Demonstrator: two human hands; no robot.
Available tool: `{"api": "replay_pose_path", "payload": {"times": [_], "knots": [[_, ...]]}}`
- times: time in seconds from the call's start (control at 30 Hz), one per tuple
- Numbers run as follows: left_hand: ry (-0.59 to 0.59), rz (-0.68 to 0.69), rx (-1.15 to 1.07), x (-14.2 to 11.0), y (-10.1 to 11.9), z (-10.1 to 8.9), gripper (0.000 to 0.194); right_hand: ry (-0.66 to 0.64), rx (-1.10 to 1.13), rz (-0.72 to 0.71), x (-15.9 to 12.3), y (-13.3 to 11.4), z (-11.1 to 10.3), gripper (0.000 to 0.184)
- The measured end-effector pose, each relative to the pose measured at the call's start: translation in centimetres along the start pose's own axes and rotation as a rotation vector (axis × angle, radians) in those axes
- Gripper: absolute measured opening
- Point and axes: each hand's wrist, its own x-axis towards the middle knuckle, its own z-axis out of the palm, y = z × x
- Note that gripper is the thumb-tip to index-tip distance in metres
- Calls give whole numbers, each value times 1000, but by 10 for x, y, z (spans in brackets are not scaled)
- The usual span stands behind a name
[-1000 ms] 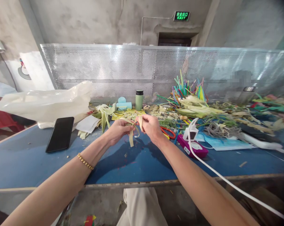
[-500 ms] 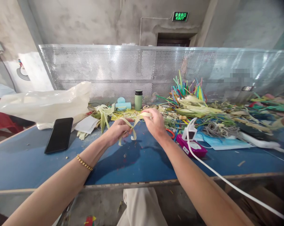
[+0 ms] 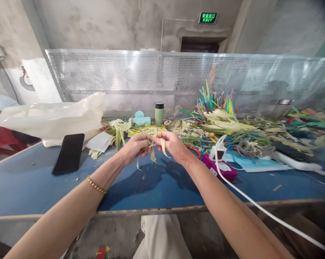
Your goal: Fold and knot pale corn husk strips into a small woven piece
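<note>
Above the middle of the blue table, my left hand (image 3: 137,146) pinches pale corn husk strips, and a thin end dangles below its fingers. My right hand (image 3: 170,144) meets it fingertip to fingertip, closed on a corn husk strip (image 3: 164,148) whose curled end hangs over the fingers. Another short end hangs between the two hands. Exactly how the strips cross is hidden by the fingers. Behind my hands lie loose corn husks (image 3: 120,128) and a green bottle (image 3: 159,114) with a black lid.
A black phone (image 3: 68,154) and white paper (image 3: 100,141) lie left, beside a large plastic bag (image 3: 51,117). On the right are a purple power strip (image 3: 221,169) with a white cable, a blue mask (image 3: 262,163), a husk heap (image 3: 224,120) and colourful stems (image 3: 215,102). A perforated metal screen (image 3: 119,75) stands behind.
My right hand has come down and left to meet my left hand. The strip that stretched in a loop between them is now gathered at the fingertips, its end hanging by my right hand.
</note>
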Motion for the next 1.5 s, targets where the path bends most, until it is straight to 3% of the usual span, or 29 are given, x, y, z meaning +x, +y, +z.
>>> {"api": "replay_pose_path", "payload": {"times": [0.13, 0.3, 0.43, 0.7, 1.27, 1.5], "knots": [[62, 129, 290, 0, -2, 2, 16, 47, 10, 14, 1, 2, 1, 31], [236, 341, 600, 2, -9, 1, 25, 102, 29, 50, 3, 4, 1, 29], [209, 422, 667, 2, -11, 1, 17, 140, 32, 41, 5, 6, 2, 25], [131, 240, 418, 3, -10, 7, 27, 163, 61, 19, 5, 9, 7, 20], [201, 165, 291, 4, -14, 12, 26, 203, 18, -26, 7, 17, 10, 17], [-16, 101, -73, 3, -17, 0, 40, 210, -65, -63, 6, 15, 7, 15]]}}
